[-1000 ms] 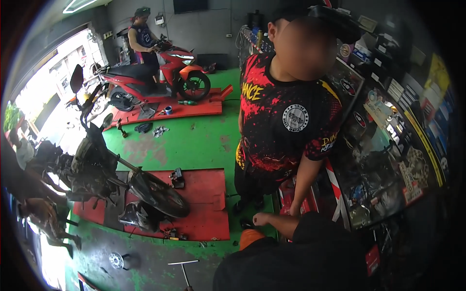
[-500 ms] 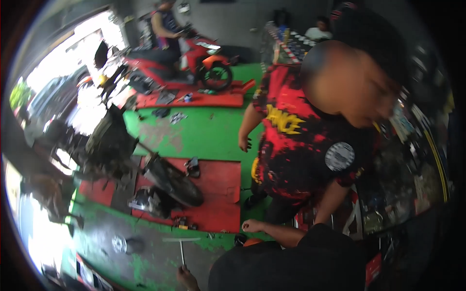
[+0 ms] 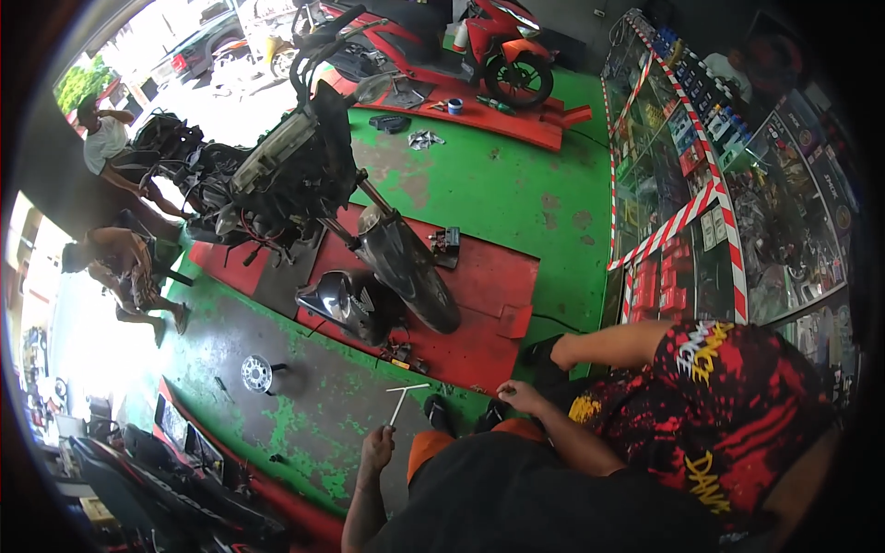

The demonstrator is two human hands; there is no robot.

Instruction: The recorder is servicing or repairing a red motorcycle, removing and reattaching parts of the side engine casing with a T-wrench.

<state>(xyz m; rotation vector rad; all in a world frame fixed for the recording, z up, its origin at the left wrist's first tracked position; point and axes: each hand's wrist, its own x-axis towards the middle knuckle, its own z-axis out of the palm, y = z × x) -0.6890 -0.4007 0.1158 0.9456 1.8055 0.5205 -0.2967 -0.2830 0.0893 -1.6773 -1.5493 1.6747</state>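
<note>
Left hand higher in view, grip wrapping slim metal T-bar, right hand grip unclear

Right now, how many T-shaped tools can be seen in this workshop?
1: the metal T-shaped tool, in the person's left hand, with its crossbar beyond the fingers. Others may be hidden from this view.

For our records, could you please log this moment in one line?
left hand: holding T-handle wrench; right hand: no tool visible; ahead: partly stripped motorcycle on red platform
</note>
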